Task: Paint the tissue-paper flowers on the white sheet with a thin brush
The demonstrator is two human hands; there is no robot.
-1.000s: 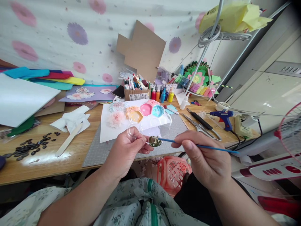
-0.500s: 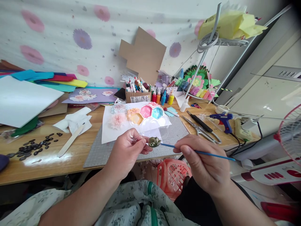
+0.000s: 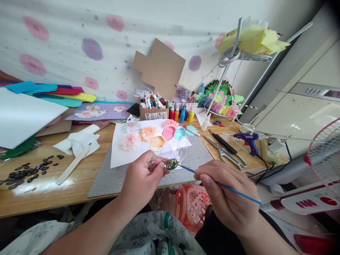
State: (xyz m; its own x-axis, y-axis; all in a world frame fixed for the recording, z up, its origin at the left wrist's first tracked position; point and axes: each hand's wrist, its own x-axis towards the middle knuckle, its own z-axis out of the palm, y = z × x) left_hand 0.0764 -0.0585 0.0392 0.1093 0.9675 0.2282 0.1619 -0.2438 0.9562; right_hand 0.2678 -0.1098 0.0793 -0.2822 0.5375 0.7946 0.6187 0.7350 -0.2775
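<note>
My left hand [image 3: 145, 175] pinches the near edge of a clear plastic paint palette [image 3: 170, 148] with rounded wells, held over the table. Pink, blue and yellow-orange paint fill some wells; dark green paint [image 3: 172, 164] lies in the well beside my left fingertips. In my right hand [image 3: 230, 193] is a thin blue-handled paintbrush [image 3: 231, 190], gripped like a pen. Its tip reaches the green paint; the bristles are hard to make out. Behind the palette, ruffled paper-like flowers [image 3: 130, 140] in pink, orange and pale blue rest on a white sheet [image 3: 118, 156].
Beneath the sheet lies a grey cutting mat [image 3: 103, 180]. Scissors [image 3: 225, 156], a black-handled cutter [image 3: 223, 141] and a blue glue gun [image 3: 248, 140] lie right. Black seeds [image 3: 22, 175], a wooden stick [image 3: 73, 164] and crumpled tissue [image 3: 77, 140] are left. Paint bottles [image 3: 182, 114] stand behind.
The palette has shifted and tilted in my left hand, showing more of the pink and orange flowers behind. The brush is steeper, its rear end lower. The whole view has moved slightly.
</note>
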